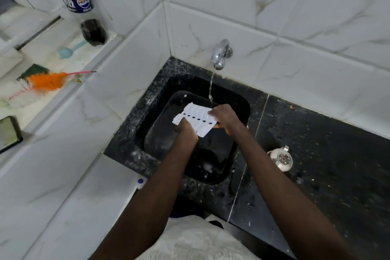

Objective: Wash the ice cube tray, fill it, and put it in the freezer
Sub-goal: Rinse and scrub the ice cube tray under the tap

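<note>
- Ice cube tray [195, 119]: white plastic, held tilted over the black sink basin [160, 112], with a row of small dark holes along its middle and curved ridges on the upper half. It sits just below and left of the water stream.
- Left hand [185, 130]: closed around the tray's lower left end, fingers wrapped over the edge, thumb side on top.
- Right hand [224, 117]: clamped on the tray's right end, fingers curled over the upper edge and the palm covering that corner.
- Tap [220, 54]: chromed, fixed to the marbled white wall tiles [295, 17] in the corner; a thin water stream [211, 84] falls from its spout and meets the tray's far right corner by the right hand's fingers.
- Sink surround [126, 133]: speckled black stone, joining a dark countertop [327, 154] to the right.
- Metal lid [280, 158]: round, shiny, lying on the countertop, well apart from the sink.
- Ledge at left [42, 53]: carries a Pepsi bottle [78, 2] with a little dark liquid at its bottom, a pale blue scoop [68, 48], an orange-and-white bristle brush [38, 85], and a phone [8, 133] at the frame edge.
- Foreground: both bare forearms reach forward over pale patterned clothing [196, 240].
</note>
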